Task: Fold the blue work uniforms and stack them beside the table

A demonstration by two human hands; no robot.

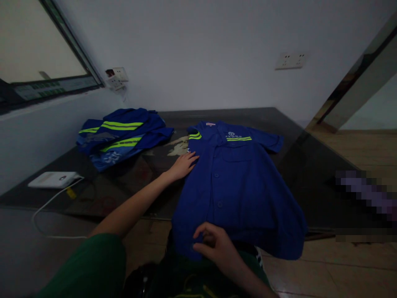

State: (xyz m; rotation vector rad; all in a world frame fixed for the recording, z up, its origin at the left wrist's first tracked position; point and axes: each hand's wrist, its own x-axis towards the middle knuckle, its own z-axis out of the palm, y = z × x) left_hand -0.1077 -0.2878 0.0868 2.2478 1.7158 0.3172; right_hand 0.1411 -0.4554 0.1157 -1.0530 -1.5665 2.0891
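A blue short-sleeved work shirt (235, 178) with yellow-green stripes lies front side up on a dark table (310, 182), its hem hanging over the near edge. The collar points to the wall, and buttons run down the front. My left hand (183, 165) rests flat with fingers spread at the shirt's left side, near the folded-in sleeve. Over the lower front, near the hem, is my right hand (212, 242), its fingers curled with a gap between thumb and forefinger and nothing between them.
At the back left lies a heap of blue striped garments (124, 134). A white device (54, 179) with a cable sits at the left table edge. Wall sockets (290, 61) are on the wall behind. A blurred-out purple object (366, 194) is at the right.
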